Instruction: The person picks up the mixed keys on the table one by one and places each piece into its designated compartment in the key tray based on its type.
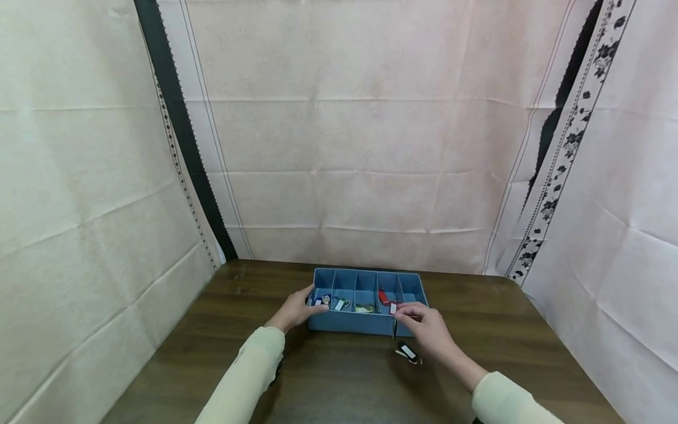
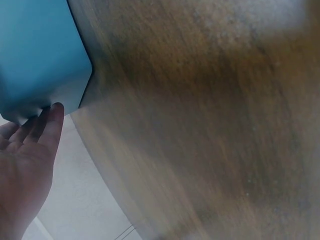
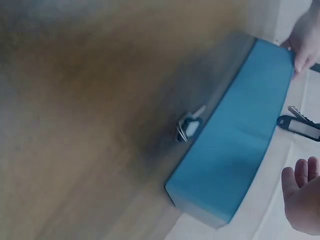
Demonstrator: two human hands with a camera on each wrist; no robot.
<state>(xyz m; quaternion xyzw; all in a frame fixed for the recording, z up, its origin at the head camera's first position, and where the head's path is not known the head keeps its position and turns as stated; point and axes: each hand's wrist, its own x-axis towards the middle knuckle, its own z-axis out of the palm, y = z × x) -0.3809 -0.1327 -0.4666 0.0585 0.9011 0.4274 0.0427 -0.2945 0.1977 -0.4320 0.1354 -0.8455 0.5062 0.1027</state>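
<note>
A blue divided box (image 1: 349,323) stands on the table. My left hand (image 1: 296,309) grips its left end, thumb over the front rim; in the left wrist view the fingers (image 2: 56,120) rest against the box wall. At the box's front right, my right hand (image 1: 424,324) pinches a thin dark key tag (image 1: 394,328), seen nearly edge-on. The right wrist view shows that black tag with a white label and a metal key (image 3: 297,113) by the rim; the pinching fingertips are out of frame there. Another black key tag (image 1: 408,351) lies on the table before the box.
Key tags lie in the box's compartments: blue at the left, then a green tag (image 1: 339,304), a yellow one (image 1: 364,308) and red ones (image 1: 384,297). Pale cloth (image 1: 371,147) hangs behind the brown wooden table (image 1: 339,377) and on both sides.
</note>
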